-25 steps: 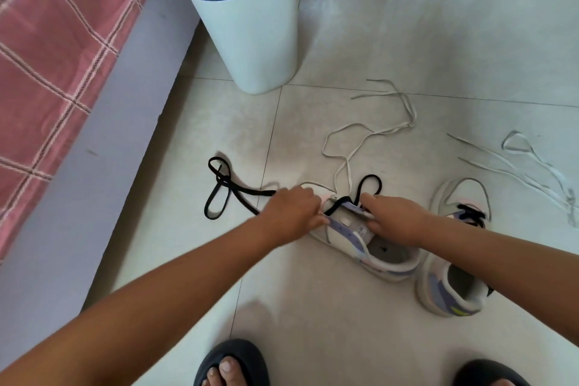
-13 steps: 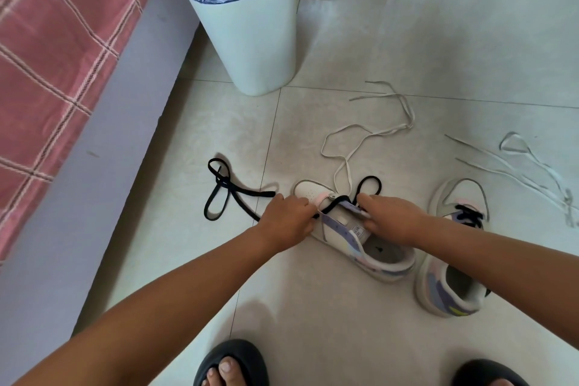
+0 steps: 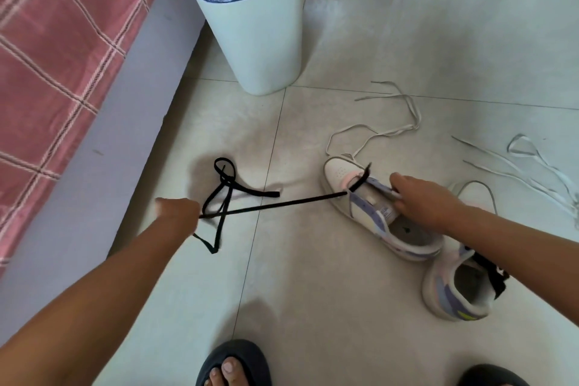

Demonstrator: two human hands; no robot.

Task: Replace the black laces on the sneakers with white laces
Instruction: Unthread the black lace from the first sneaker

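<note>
Your left hand [image 3: 177,211] pinches the flat black lace [image 3: 275,204], taut to the white-and-lilac sneaker [image 3: 360,207] w/ its last eyelets near the toe. Right hand [image 3: 419,200] grips the tongue area; press down. Pull low & straight away from that hand so the tip clears w/o snagging. Surface: pale glossy floor tiles [image 3: 313,276]; white laces [image 3: 391,131] beyond right hand; bin [image 3: 253,41] ahead

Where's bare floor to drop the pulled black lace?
Bare tile lies between the bed base and the black lace, below the left hand, and in front of the slippers. Crowded: right of the bin, where white laces sprawl around both sneakers.
</note>
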